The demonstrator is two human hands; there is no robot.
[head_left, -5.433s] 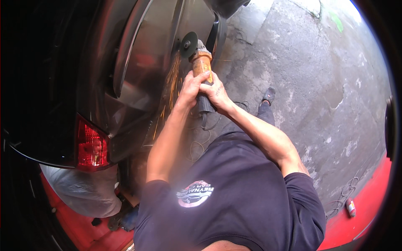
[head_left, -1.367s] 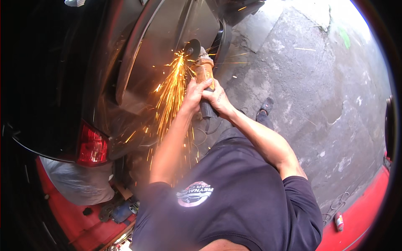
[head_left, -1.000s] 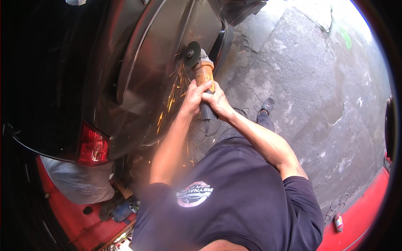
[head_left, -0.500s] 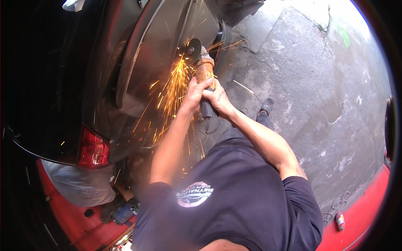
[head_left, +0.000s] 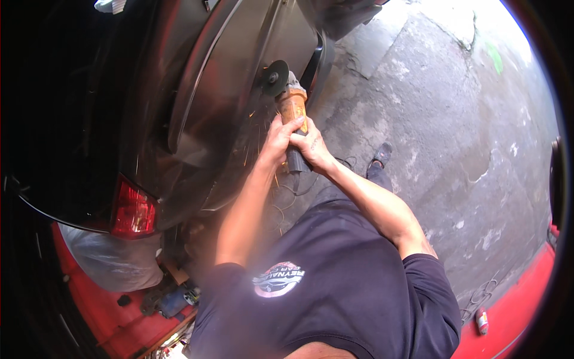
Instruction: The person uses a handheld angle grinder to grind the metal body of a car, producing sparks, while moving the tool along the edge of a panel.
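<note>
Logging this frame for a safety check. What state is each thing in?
Angle grinder: held, disc at the panel, few faint sparks.
Left hand: closed on grinder body.
Right hand: closed on grinder body.
Car body panel: bare metal.
Tail light: unlit.

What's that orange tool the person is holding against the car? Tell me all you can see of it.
It is an orange-bodied angle grinder with a dark round disc at its far end and a dark grip toward the person. The left hand and right hand both wrap its body. It points away from the person, the disc by the grey bare-metal car panel. A few faint sparks show just below the disc.
</note>
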